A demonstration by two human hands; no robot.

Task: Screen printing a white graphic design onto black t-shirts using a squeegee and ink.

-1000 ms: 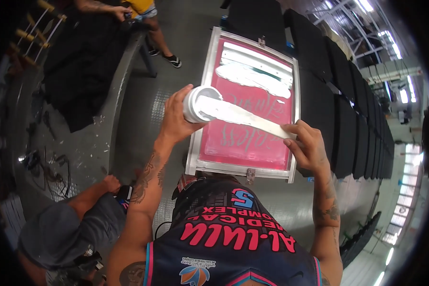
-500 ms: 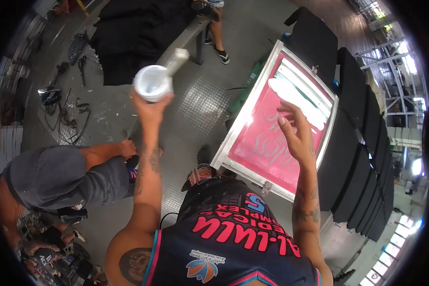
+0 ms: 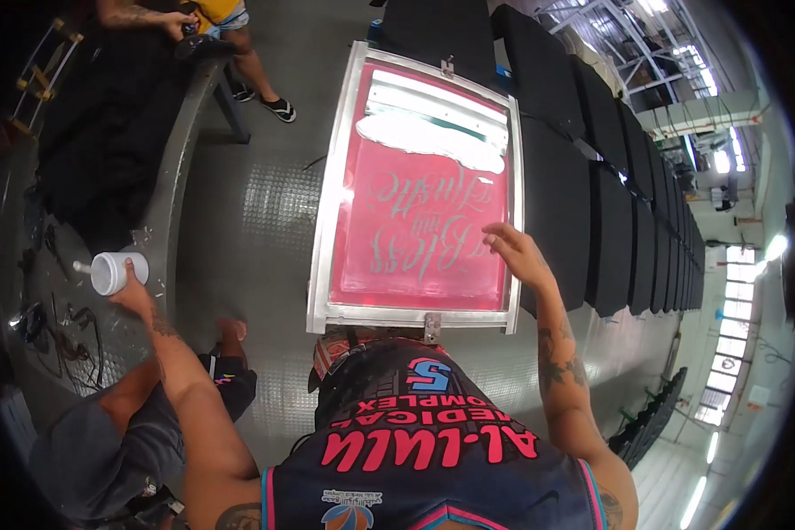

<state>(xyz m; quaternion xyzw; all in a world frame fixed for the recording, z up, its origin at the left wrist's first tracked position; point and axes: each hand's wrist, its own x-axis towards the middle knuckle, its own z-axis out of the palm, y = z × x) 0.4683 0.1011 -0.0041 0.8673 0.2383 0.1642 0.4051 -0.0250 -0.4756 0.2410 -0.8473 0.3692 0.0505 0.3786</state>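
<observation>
My left hand (image 3: 132,295) is stretched out to the left, its fingers wrapped round a white plastic tub (image 3: 108,279). A pale handle-like piece shows at the tub's left side. Whether the tub rests on the table or hangs over it, I cannot tell. Before me lies a screen printing frame (image 3: 328,225) with a metal rim and pink mesh (image 3: 397,287) bearing pale script lettering. A thick band of white ink (image 3: 415,139) spreads across its far part. Above the mesh's right edge hovers my right hand (image 3: 523,256), fingers loosely apart and holding nothing.
On the right, several black pads (image 3: 548,212) stand in a long row. A grey table (image 3: 163,208) on the left carries black cloth (image 3: 97,115) and a tangle of tools. One person in dark grey (image 3: 115,459) is at lower left; another stands beyond the table.
My view has swung to the right, bringing the frame to the middle. The tub in my left hand has gone from over the floor to the table at left. My right hand stays empty.
</observation>
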